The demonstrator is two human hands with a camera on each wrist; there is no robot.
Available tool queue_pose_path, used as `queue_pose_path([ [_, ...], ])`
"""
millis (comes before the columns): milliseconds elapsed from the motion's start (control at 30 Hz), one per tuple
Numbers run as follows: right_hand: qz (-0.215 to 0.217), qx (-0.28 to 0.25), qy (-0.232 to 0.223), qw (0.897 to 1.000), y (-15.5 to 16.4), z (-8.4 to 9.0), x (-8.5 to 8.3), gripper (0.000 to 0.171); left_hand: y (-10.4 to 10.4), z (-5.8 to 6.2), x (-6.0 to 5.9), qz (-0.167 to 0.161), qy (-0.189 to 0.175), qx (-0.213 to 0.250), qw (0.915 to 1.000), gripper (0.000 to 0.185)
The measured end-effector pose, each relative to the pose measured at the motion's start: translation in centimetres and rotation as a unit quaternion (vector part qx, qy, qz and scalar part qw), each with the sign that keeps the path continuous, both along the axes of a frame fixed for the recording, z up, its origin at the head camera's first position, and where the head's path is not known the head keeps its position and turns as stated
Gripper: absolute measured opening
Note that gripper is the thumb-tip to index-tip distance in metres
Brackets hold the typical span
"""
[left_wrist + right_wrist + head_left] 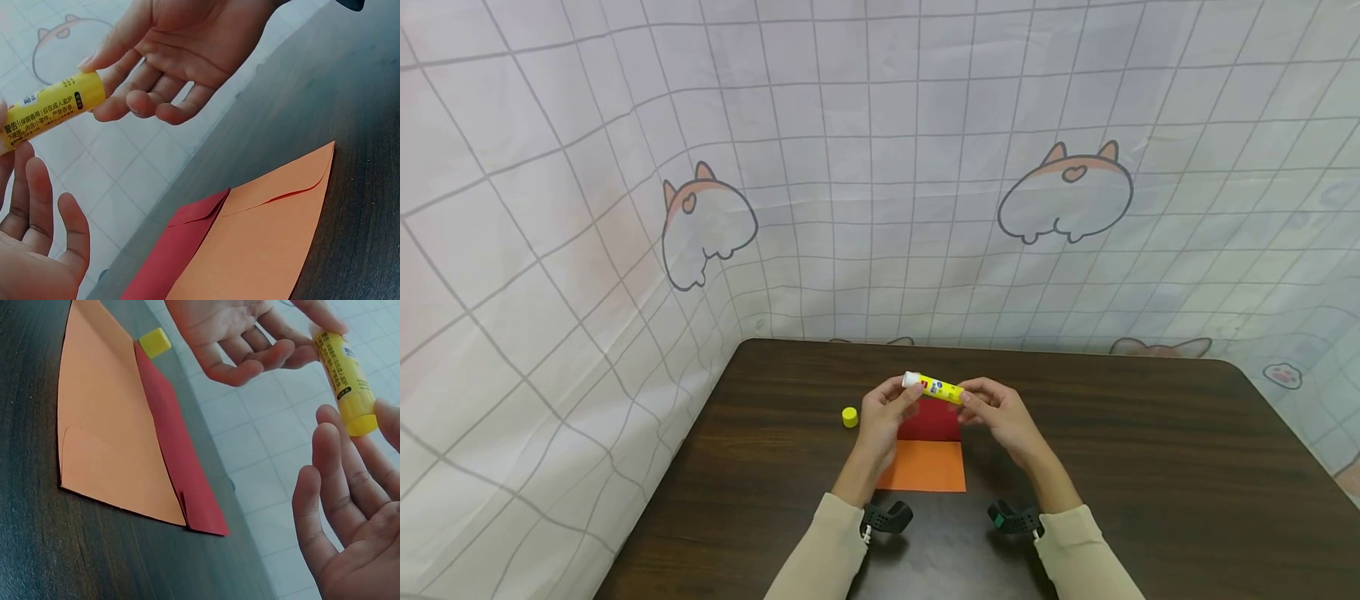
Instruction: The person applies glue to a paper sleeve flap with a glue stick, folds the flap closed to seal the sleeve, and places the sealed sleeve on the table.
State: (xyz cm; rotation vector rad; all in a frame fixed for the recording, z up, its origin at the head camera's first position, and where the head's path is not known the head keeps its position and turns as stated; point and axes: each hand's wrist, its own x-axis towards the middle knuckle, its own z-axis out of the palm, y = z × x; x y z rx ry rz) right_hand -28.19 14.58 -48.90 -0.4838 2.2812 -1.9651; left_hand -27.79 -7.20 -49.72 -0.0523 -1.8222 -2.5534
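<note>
Both hands hold a yellow glue stick [942, 389] above the table, its white end toward the left. My left hand [883, 417] pinches the white end between thumb and fingers. At the yellow base end, my right hand [1000, 412] pinches with thumb and index finger; its other fingers are loosely bent in the left wrist view. Below the hands lie an orange paper piece [922, 467] and, behind it, a red paper piece [931, 421], edges meeting. In the right wrist view, printed text shows on the glue stick [344, 381], and cut slits or flaps mark the orange paper [106, 425].
A yellow cap [849, 417] stands on the dark wood table [760, 450], left of the red paper. Behind the table hangs a white gridded cloth [880, 183] with cartoon animal prints. Dark bands with devices [887, 518] sit on both wrists.
</note>
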Motion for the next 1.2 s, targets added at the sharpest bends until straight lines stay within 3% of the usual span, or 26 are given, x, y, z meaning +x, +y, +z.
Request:
queue_pose_path([
  [367, -0.015, 0.005, 0.040, 0.999, 0.07, -0.02, 0.07, 0.030, 0.03, 0.02, -0.03, -0.001, -0.001, 0.004, 1.0000, 0.040],
  [833, -0.014, -0.026, 0.065, 0.997, 0.01, 0.01, 0.24, 0.029, 0.03, 0.01, 0.00, -0.006, 0.002, -0.003, 1.0000, 0.040],
  [1200, -0.037, -0.016, 0.084, 0.996, 0.02, 0.11, 0.29, 0.028, 0.16, 0.08, 0.17, -0.011, -0.002, -0.004, 0.9999, 0.040],
])
